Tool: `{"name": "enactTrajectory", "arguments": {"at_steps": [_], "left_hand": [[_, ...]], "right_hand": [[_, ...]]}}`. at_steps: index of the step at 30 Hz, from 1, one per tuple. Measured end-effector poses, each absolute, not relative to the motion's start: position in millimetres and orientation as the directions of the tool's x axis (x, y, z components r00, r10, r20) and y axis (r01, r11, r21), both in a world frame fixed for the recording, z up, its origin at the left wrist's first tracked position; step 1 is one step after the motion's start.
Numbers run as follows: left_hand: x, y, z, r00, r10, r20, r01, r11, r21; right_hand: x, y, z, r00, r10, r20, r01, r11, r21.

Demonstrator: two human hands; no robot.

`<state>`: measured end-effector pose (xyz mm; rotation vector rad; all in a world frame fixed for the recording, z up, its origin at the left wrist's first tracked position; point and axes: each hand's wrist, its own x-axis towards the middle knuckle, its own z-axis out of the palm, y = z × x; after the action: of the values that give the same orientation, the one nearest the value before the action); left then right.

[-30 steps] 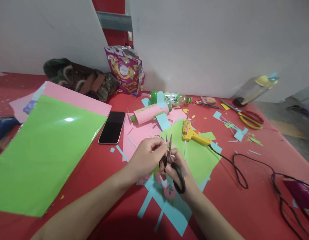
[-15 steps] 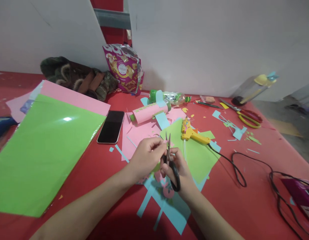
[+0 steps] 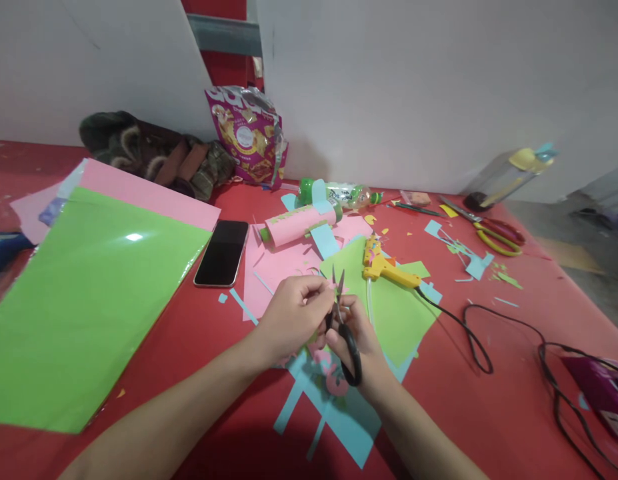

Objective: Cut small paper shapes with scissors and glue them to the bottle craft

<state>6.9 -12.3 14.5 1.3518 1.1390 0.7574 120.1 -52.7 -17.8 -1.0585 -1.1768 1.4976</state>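
My right hand (image 3: 361,337) is closed round the black handles of a pair of scissors (image 3: 350,357), whose blades point away from me, slightly parted. Beside the blades my left hand (image 3: 296,317) pinches a small piece of pink paper (image 3: 332,287), mostly hidden by the fingers. Under my hands lie pink paper cut-outs (image 3: 337,383) and blue paper (image 3: 356,427). A green sheet (image 3: 401,320) lies to the right, with a yellow glue gun (image 3: 389,268) on it. Just beyond my hands is a roll wrapped in pink paper (image 3: 301,225).
A phone (image 3: 222,253) and a large green sheet in clear wrap (image 3: 99,300) lie left. Behind are a snack bag (image 3: 249,137) and a plastic bottle (image 3: 346,195). Right are red-and-yellow-handled scissors (image 3: 496,237), blue scraps (image 3: 476,265) and a black cord (image 3: 471,333).
The scissor blades have opened slightly wider, and the handles in my right hand have shifted a little. My left hand stays nearly in place, still pinching the pink paper.
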Motion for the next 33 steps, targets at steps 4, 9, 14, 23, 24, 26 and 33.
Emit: {"name": "enactTrajectory", "arguments": {"at_steps": [4, 9, 14, 23, 24, 26, 33], "left_hand": [[8.2, -13.5, 13.6, 0.313, 0.934, -0.174, 0.189, 0.118, 0.975], [9.5, -14.6, 14.4, 0.302, 0.937, -0.177, 0.200, 0.120, 0.973], [9.3, -14.8, 15.1, 0.308, 0.936, -0.171, 0.204, 0.111, 0.973], [9.6, -14.5, 13.5, 0.292, 0.946, -0.141, 0.216, 0.078, 0.973], [9.7, -14.7, 13.4, 0.290, 0.946, -0.142, 0.209, 0.083, 0.974], [10.0, -15.1, 12.9, 0.288, 0.946, -0.151, 0.196, 0.096, 0.976], [10.0, -16.0, 10.1, 0.319, 0.935, -0.152, 0.177, 0.099, 0.979]], "right_hand": [[120.0, -53.4, -17.1, -0.207, 0.975, -0.079, -0.158, -0.113, -0.981], [120.4, -54.4, -16.3, -0.189, 0.978, -0.084, -0.162, -0.116, -0.980], [119.3, -54.1, -14.5, -0.174, 0.980, -0.092, -0.141, -0.118, -0.983], [118.7, -54.7, -17.9, -0.127, 0.986, -0.105, -0.087, -0.116, -0.989], [118.7, -54.6, -18.5, -0.125, 0.987, -0.102, -0.086, -0.113, -0.990], [118.6, -54.0, -19.0, -0.124, 0.989, -0.085, -0.086, -0.096, -0.992], [119.2, -53.4, -17.9, -0.122, 0.993, 0.007, -0.061, -0.001, -0.998]]}}
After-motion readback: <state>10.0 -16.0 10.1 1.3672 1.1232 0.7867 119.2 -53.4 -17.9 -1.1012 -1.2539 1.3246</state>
